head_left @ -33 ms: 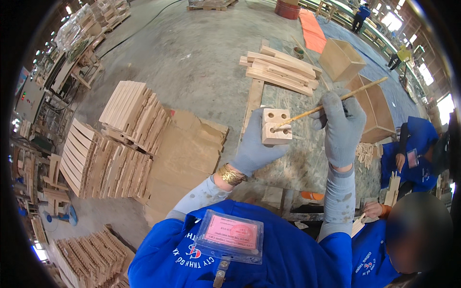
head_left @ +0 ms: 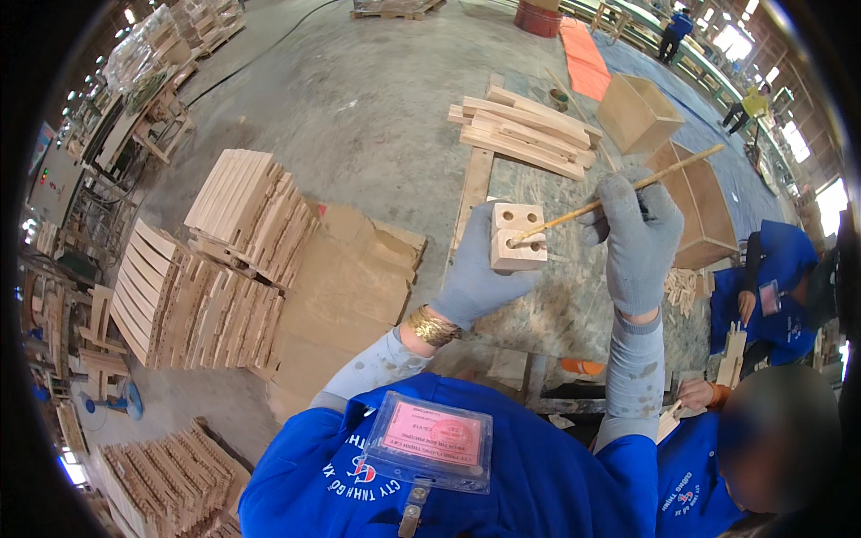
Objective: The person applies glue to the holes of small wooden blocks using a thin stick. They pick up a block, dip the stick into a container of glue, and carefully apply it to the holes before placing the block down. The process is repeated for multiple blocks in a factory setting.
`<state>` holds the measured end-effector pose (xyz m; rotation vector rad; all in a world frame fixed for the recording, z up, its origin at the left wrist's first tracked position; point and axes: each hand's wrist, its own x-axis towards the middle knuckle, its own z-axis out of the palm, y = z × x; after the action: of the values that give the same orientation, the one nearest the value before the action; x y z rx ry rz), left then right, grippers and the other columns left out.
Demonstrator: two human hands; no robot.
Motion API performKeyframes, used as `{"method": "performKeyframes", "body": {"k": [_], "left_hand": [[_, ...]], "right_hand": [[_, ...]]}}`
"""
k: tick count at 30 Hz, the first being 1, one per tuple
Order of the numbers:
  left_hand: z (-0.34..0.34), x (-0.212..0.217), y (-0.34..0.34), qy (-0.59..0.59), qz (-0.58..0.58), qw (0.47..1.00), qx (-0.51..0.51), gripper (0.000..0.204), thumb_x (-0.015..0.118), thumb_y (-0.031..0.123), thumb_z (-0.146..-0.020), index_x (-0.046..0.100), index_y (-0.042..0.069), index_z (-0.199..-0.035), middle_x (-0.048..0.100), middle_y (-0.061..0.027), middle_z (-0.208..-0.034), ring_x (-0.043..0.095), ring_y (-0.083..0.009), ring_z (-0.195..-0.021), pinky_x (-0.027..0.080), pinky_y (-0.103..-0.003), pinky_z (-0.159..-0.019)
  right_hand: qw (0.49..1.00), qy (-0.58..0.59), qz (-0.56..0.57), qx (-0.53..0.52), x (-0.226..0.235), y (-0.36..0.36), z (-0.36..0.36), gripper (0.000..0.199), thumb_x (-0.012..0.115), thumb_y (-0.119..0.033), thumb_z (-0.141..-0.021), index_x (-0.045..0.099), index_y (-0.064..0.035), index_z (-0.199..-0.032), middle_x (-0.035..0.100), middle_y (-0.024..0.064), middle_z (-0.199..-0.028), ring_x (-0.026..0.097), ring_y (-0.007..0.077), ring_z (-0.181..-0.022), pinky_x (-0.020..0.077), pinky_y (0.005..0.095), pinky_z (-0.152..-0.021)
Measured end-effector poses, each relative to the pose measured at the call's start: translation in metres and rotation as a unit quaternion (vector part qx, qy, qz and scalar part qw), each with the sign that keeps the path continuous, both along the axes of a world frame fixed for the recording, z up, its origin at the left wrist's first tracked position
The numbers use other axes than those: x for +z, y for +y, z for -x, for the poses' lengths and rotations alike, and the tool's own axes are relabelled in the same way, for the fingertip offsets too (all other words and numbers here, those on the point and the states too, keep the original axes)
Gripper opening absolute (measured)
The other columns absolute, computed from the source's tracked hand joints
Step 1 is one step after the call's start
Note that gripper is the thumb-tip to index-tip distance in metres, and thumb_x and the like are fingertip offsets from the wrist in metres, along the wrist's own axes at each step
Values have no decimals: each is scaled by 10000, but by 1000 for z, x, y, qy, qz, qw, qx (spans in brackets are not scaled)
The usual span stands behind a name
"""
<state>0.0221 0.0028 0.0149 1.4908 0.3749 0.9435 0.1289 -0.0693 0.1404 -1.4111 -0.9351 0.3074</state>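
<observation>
My left hand point(head_left: 489, 273), in a grey glove, is closed round two pale wooden pieces stacked end-on. Each block-like end face shows two round holes, on the upper piece point(head_left: 517, 216) and the lower piece point(head_left: 520, 261) alike. In my gloved right hand point(head_left: 641, 229), a thin yellowish wooden stick point(head_left: 574, 213) is gripped between thumb and fingers. It slants down to the left, its tip at the left hole of the lower piece. How deep the tip sits cannot be made out.
Wooden bars point(head_left: 525, 134) lie on the worn worktable point(head_left: 475, 323). Boxes point(head_left: 639, 112) stand beyond its right side. Stacked slats point(head_left: 229, 206) rest left, beside cardboard point(head_left: 341, 296). Two co-workers in blue point(head_left: 780, 278) sit close on the right, handling wood; small offcuts point(head_left: 686, 291) lie near them.
</observation>
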Motion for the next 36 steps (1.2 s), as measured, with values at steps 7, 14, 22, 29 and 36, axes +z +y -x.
{"method": "performKeyframes", "body": {"k": [7, 14, 22, 29, 36], "left_hand": [[0, 5, 1, 49, -89, 994, 50, 689, 719, 133, -661, 310, 15, -1203, 483, -126, -1112, 529, -186, -1025, 461, -318, -855], [-3, 2, 1, 35, -43, 998, 20, 698, 716, 131, -656, 307, 16, -1211, 485, -123, -1114, 530, -187, -1032, 468, -320, -845], [-6, 2, -1, 1, -5, 1000, 10, 685, 705, 108, -655, 312, 18, -1208, 489, -113, -1105, 530, -174, -1017, 468, -316, -839], [-9, 0, -3, -4, -14, 1000, 19, 693, 728, 105, -645, 325, 32, -1204, 496, -102, -1101, 532, -157, -998, 466, -306, -832], [-10, -2, -3, 13, -29, 999, 35, 657, 733, 114, -651, 337, 30, -1169, 502, -100, -1078, 537, -150, -987, 475, -297, -809]], "right_hand": [[997, -42, 43, 39, 2, -1, 1, 171, 652, -115, -800, 632, 53, -782, 588, 45, -589, 523, 53, -505, 394, 194, -428], [980, -188, 54, 41, 5, 0, 2, 161, 649, -112, -797, 645, 49, -789, 582, 42, -576, 516, 36, -505, 400, 196, -437], [997, -29, -51, -51, 12, -3, -6, 167, 625, -132, -824, 636, 28, -778, 568, 39, -557, 503, 50, -478, 399, 199, -421], [994, -90, 56, -20, 9, -13, -18, 185, 630, -140, -821, 628, 39, -773, 572, 42, -551, 514, 53, -476, 395, 196, -420], [976, -190, 94, 44, 4, -7, -15, 198, 641, -146, -799, 633, 52, -799, 571, 79, -550, 526, 77, -483, 398, 238, -434]]}}
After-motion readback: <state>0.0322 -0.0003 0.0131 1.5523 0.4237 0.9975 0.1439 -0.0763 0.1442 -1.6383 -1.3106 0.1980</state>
